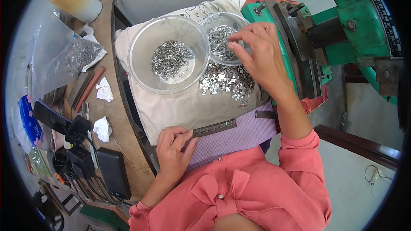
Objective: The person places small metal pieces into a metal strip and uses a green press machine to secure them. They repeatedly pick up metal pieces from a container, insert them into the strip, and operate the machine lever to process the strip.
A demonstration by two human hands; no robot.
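My left hand grips one end of a narrow dark metal strip with a row of slots along it, held over a purple woven mat. My right hand is raised over a small clear tub of thin silvery metal pieces. Its thumb and forefinger are pinched together; whatever lies between them is too small to make out. Left of that tub stands a larger clear tub with short silvery metal parts. Flat shiny metal discs lie heaped on the cloth below the small tub.
A green machine with metal jaws stands close on the right. Along the left runs a wooden bench bearing a black power bank, crumpled tissues, sharpening stones and a plastic bag of metal parts. A pale cloth lies beneath the tubs.
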